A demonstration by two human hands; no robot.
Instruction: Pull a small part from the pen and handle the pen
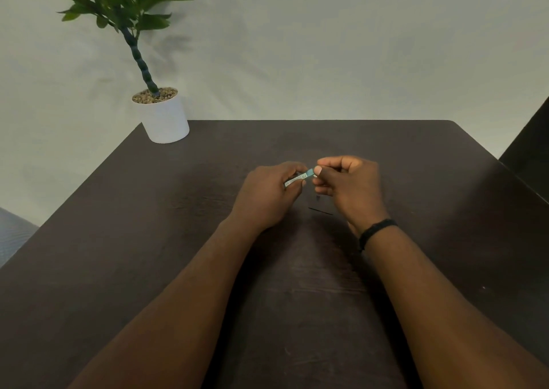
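In the head view, a small narrow packet [299, 178] sits at the centre of the frame, held just above the dark wooden surface [178, 210]. It is a slim strip, white with tiny dark print along most of its length and pale blue at its right end; the print is too small to read. It lies tilted, its left end lower and its right end higher.

The left hand [267, 195] comes in from the lower left, back of the hand toward the camera, its fingers curled round the packet's white left part. The right hand [349, 186] comes in from the lower right, its fingers bent inward, with the thumb and forefinger pinching the blue end; the thumbnail shows right at the packet's tip. The two hands are close together, nearly touching. A black band [375, 230] circles the right wrist.

On the surface just below the hands, between the wrists, lies a thin dark line-like item [320, 211], too fine to identify.

At the upper left of the frame, a green plant in a white pot [165, 118] filled with pebbles stands on the far left corner of the surface, before a pale wall [326, 47].
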